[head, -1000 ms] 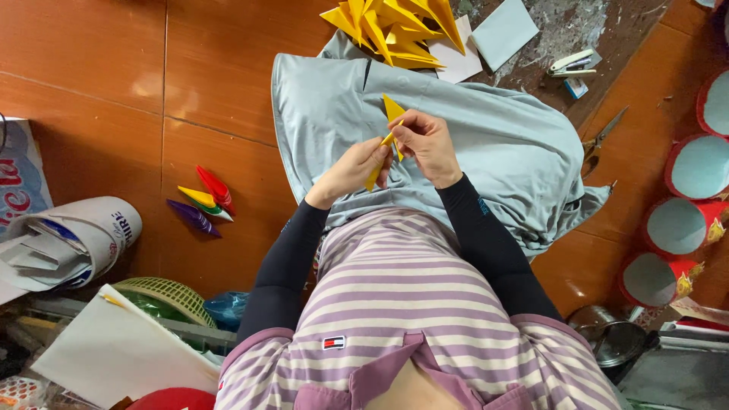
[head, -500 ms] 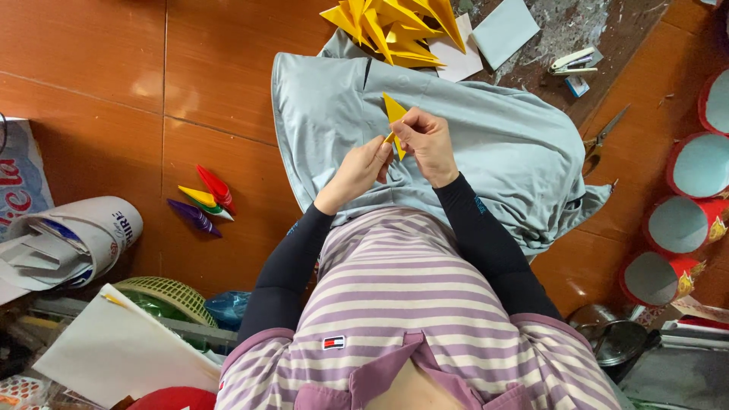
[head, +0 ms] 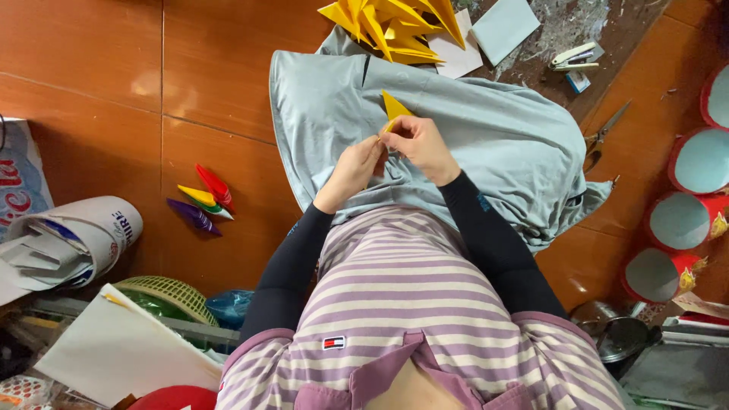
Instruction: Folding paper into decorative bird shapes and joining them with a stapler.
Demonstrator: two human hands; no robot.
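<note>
Now yellow paper between both hands

One camera only, worn on the person's head, looking almost straight down over the chest to the lap and the floor. It sits close: the striped shirt fills the bottom of the frame at 6 o'clock, and both hands meet just above centre. The tiled floor runs off toward 12 o'clock, away from the body. The view reaches rolled paper at 9 o'clock and red-rimmed cups at 3 o'clock
</note>
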